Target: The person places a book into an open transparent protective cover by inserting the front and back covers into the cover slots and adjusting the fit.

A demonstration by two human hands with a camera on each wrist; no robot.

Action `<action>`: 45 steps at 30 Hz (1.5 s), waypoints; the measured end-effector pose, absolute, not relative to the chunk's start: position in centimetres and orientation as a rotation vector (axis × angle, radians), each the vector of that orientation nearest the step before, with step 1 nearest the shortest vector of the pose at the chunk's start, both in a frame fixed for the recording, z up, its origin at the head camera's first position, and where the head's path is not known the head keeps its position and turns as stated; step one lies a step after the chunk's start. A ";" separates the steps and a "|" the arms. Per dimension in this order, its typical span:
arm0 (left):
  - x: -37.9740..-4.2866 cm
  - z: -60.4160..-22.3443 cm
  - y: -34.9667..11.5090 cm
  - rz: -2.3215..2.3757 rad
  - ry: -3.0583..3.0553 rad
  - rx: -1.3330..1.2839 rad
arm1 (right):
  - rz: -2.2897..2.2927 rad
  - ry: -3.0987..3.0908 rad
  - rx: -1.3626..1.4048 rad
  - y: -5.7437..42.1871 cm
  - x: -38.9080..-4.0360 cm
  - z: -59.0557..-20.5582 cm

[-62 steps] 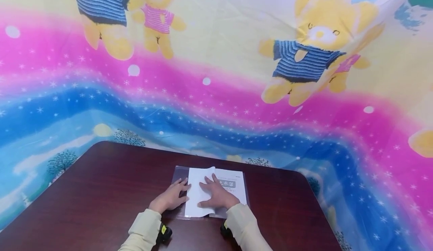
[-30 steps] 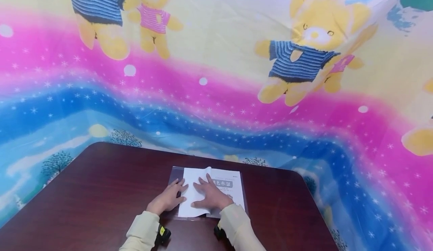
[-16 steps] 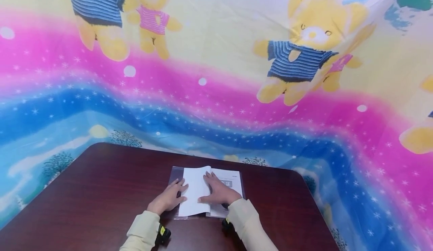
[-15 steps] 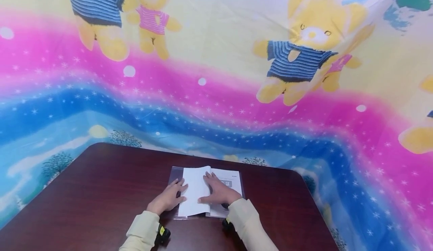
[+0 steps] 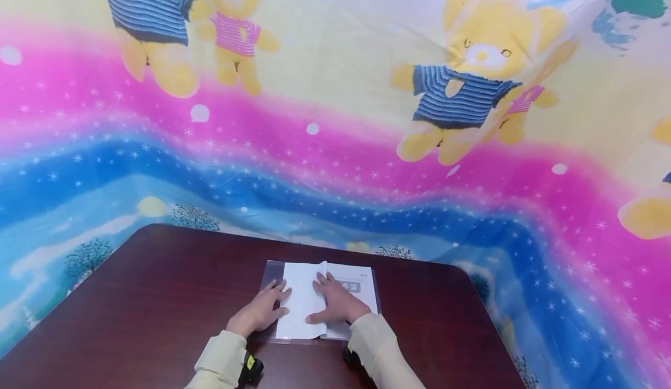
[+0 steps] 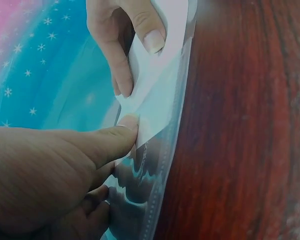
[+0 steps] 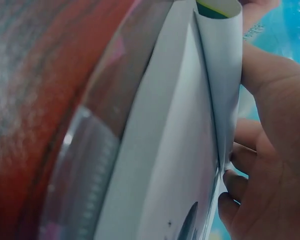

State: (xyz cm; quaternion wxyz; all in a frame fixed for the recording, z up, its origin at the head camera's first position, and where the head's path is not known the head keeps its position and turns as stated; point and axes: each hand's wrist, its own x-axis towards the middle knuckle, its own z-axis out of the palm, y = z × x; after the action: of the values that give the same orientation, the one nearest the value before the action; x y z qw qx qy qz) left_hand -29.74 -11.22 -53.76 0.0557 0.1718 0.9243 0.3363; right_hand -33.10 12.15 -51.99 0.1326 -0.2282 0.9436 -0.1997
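Note:
An open book [image 5: 362,273] lies on a clear plastic book cover [image 5: 273,271], its white front flap [image 5: 300,296] folded over to the left. Printed characters on a grey block show on the right-hand page. My left hand [image 5: 261,309] rests at the flap's left edge; in the left wrist view its thumb [image 6: 125,131] touches the white sheet beside the plastic. Spread across the flap near the fold, my right hand [image 5: 339,301] presses with extended fingers. In the right wrist view the white flap [image 7: 222,75] bulges up at the fold, with some green inside the curl.
The book lies on a dark reddish-brown table [image 5: 178,296] with rounded far corners. Behind it hangs a colourful curtain [image 5: 335,162] printed with bears. Black wrist devices [image 5: 252,370] are strapped under both pale sleeves [image 5: 222,357].
My right hand has shifted a little back and forth across the flap near the fold, and the raised fold has changed shape. My left hand stays at the flap's left edge.

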 end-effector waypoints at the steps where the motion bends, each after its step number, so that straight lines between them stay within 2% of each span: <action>1: -29.7 -53.8 -11.2 1.019 2.807 0.524 | -0.580 2.738 -0.661 12.1 -33.1 -52.0; 25: -29.8 -54.3 -11.1 0.978 2.833 0.590 | -0.432 2.795 -0.744 11.0 -33.0 -53.1; 45: -29.8 -54.3 -10.8 0.991 2.853 0.593 | -0.447 2.814 -0.711 10.0 -32.9 -53.1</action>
State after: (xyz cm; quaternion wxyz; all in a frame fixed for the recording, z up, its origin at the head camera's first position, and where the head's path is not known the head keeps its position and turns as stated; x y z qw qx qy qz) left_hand -29.82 -10.79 -54.34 0.0319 0.1927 0.9265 0.3217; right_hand -32.88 10.03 -53.14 0.1022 -0.2409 0.9532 -0.1513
